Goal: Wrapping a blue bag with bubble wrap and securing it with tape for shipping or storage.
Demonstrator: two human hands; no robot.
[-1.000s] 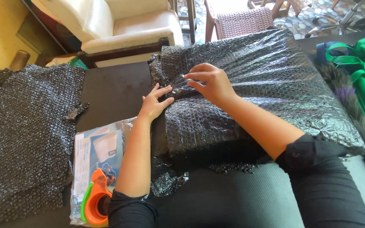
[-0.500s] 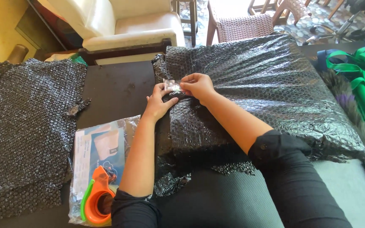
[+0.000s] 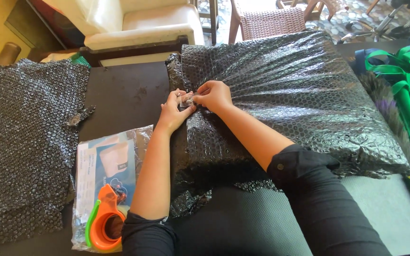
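A large parcel wrapped in black bubble wrap (image 3: pixel 300 95) lies on the dark table (image 3: pixel 124 95). At its left edge my left hand (image 3: pixel 174 111) and my right hand (image 3: pixel 214 95) meet, both pinching a small strip of clear tape (image 3: pixel 187 100) against the gathered wrap. The wrap is bunched into folds that fan out from where my fingers press. A loose flap of wrap hangs below the parcel near my left forearm.
A spare sheet of black bubble wrap (image 3: pixel 20 142) covers the table's left side. An orange and green tape dispenser (image 3: pixel 105 223) rests on a plastic-bagged packet (image 3: pixel 105 166) at front left. Green straps (image 3: pixel 404 71) lie at right. A cream armchair (image 3: pixel 138 23) and wicker chair (image 3: pixel 271 21) stand behind.
Both hands have drawn together at the parcel's left edge, from flat on the wrap to pinching the tape strip. The view has shifted slightly.
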